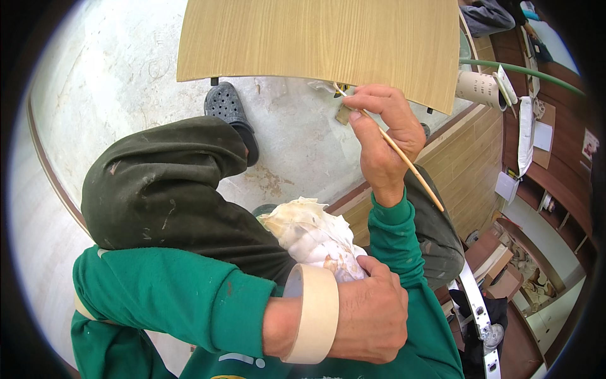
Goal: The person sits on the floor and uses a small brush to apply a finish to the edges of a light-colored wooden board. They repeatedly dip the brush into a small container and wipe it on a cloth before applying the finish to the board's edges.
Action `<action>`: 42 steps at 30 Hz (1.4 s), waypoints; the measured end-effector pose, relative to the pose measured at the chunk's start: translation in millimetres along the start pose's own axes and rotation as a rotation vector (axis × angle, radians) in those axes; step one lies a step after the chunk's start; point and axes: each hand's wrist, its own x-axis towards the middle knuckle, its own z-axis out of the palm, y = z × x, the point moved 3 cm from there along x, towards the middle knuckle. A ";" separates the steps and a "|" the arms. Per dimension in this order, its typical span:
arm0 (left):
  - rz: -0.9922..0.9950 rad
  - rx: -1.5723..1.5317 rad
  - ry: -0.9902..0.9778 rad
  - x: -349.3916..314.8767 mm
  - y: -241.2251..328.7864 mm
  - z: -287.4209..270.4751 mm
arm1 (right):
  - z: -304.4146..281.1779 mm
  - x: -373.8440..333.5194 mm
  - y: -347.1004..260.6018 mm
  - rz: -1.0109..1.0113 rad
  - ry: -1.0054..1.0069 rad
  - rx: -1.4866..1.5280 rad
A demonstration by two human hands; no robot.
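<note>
Two hands in view. Right hand (pixel 383 136), at one o'clock, pinched narrow around one thin wooden stick (pixel 404 158), tip touching the lower edge of one pale wood-grain panel (pixel 319 41) at twelve. Left hand (pixel 369 312), at five o'clock, closed on one crumpled stained white rag (pixel 315 234); one tape roll (pixel 314 312) worn round that wrist. One grey perforated clog (pixel 228 108) at eleven. One cardboard tube (pixel 478 87) at two; small brown boxes (pixel 495 265) at four.
</note>
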 end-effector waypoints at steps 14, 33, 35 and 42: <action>-0.010 0.007 -0.002 0.0 -1.7 -1.5 | -3.8 1.4 0.3 -0.004 0.016 0.027; -0.003 0.020 0.000 -1.0 -2.1 -2.2 | -1.7 1.1 0.6 0.001 0.024 0.028; -0.006 0.019 0.002 -1.0 -2.2 -2.3 | -1.5 1.0 0.4 0.018 0.037 0.044; -0.013 0.019 0.007 -1.1 -1.8 -2.4 | -0.1 1.7 0.6 -0.008 0.022 0.004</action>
